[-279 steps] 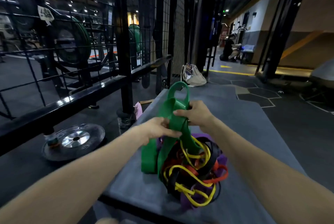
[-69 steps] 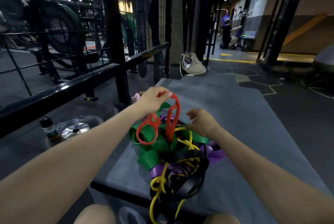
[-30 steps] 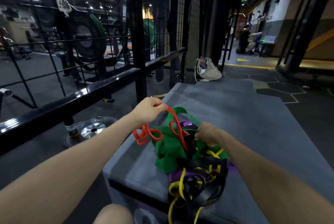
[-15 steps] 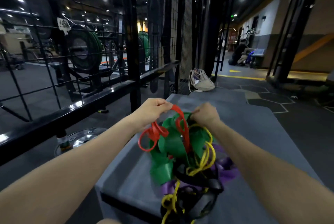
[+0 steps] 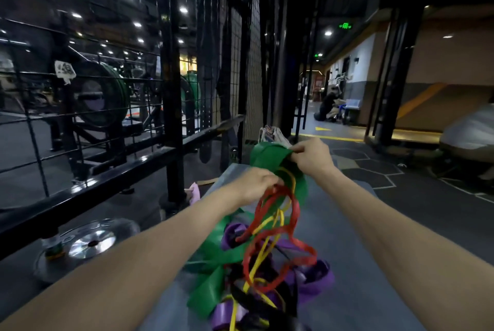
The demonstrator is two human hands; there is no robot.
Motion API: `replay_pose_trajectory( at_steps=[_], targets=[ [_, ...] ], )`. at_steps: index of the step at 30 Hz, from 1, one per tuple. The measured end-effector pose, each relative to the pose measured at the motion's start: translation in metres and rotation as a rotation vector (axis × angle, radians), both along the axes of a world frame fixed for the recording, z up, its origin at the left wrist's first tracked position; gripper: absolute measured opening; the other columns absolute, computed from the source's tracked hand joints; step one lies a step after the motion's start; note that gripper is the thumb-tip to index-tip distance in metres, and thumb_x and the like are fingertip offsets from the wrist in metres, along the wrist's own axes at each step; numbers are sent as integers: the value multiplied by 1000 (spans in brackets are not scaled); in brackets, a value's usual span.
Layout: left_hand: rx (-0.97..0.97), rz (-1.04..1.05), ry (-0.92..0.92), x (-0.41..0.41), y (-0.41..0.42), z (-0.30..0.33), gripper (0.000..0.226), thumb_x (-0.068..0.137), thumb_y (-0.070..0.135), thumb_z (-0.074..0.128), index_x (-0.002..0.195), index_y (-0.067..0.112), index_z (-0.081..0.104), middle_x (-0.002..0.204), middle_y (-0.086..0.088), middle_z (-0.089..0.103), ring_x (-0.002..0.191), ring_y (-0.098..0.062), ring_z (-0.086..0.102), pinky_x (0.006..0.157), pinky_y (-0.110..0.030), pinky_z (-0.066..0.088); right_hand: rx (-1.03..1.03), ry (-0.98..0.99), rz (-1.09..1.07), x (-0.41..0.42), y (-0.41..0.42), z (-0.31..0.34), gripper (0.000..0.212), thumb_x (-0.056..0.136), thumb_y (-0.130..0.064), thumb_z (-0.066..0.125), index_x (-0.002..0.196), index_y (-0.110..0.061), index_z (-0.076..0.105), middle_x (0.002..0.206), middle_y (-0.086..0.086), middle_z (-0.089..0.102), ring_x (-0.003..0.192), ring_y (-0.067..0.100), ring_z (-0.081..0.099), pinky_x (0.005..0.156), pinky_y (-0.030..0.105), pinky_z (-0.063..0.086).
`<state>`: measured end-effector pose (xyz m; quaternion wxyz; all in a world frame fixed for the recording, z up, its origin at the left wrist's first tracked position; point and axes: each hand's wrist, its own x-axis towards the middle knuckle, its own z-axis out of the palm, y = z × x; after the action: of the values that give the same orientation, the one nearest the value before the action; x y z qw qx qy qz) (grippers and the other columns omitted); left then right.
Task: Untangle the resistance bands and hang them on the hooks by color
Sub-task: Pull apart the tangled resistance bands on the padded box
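Head view shows your right hand [image 5: 311, 155] pinching the soft green band [image 5: 267, 155] and left hand [image 5: 256, 183] gripping the stretchy red band [image 5: 294, 213]; take each by a free loop.

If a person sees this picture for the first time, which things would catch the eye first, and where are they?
First the bright tangle of bands at centre: the left hand grips the red band, and the right hand pinches the wide green band, lifted above the grey padded bench. Yellow, purple and black bands hang knotted below. To the left, a shiny weight plate lies on the floor beside the black rail.
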<state>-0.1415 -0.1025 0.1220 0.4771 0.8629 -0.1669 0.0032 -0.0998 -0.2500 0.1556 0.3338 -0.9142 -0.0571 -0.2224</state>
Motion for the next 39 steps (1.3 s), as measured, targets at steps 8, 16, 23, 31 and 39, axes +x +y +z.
replay_pose_trajectory(
  at_steps=[8,16,23,31,39],
  targets=[
    [240,533,-524,15,16,-5,56,64,42,81,85,16,36,85,3,40,77,-17,40,62,-31,32,147,-9,112,2,-4,9,16,87,-15,64,98,-7,73,83,9,67,77,20,58,68,28,48],
    [-235,463,-20,43,20,2,106,53,64,78,132,7,35,134,-9,46,120,-27,47,102,-40,43,332,50,135,-2,-12,35,15,87,-13,63,75,-7,69,81,17,68,75,25,60,75,44,57],
    [-409,28,394,40,-8,-20,51,84,40,64,124,11,53,107,-4,67,103,-24,61,96,-37,48,581,101,65,10,-24,35,21,84,-8,65,65,2,63,83,22,66,83,38,67,76,51,57],
    [211,-112,306,34,11,-37,20,93,32,56,101,14,57,100,-8,64,85,-16,56,84,-32,47,905,210,-77,22,-41,12,13,81,-2,68,86,4,57,98,21,66,83,34,67,69,48,58],
    [699,18,158,35,30,-43,36,88,41,60,67,16,43,67,2,42,61,-12,39,55,-26,29,1044,331,-97,21,-38,-11,17,91,5,48,77,-3,50,71,13,55,56,20,55,34,29,48]
  ],
)
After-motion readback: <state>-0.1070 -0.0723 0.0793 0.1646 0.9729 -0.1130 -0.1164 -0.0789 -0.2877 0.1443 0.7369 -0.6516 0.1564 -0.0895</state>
